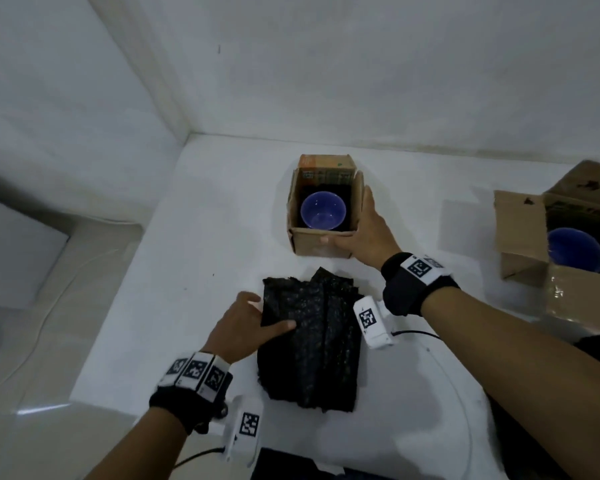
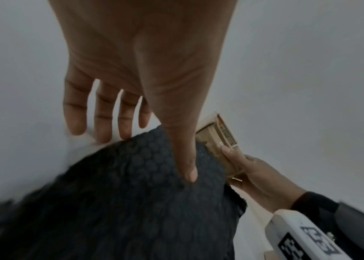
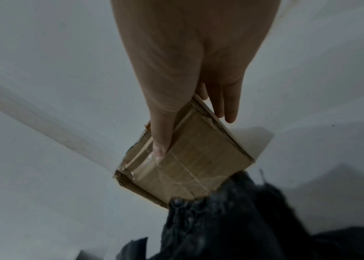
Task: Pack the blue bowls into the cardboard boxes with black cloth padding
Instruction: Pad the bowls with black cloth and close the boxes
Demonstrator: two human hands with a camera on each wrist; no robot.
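Note:
A small open cardboard box (image 1: pixel 312 245) stands mid-table with a blue bowl (image 1: pixel 323 210) inside on black cloth. My right hand (image 1: pixel 364 230) grips its front right corner, thumb across the front wall (image 3: pixel 194 158) and fingers along the right wall. Nearer me lies a stack of black cloth (image 1: pixel 312 348). My left hand (image 1: pixel 253 320) sits at its left edge, thumb pressing on top of the cloth (image 2: pixel 132 193). Its fingers (image 2: pixel 103 123) are straight, just past the edge. A second, larger box (image 1: pixel 520 233) at the right holds another blue bowl (image 1: pixel 575 254).
White walls close the table at the back and left, meeting in a corner behind the small box. The table's left edge drops to a floor with a thin cable (image 1: pixel 49 306). A dark object (image 1: pixel 291 465) lies at the near edge.

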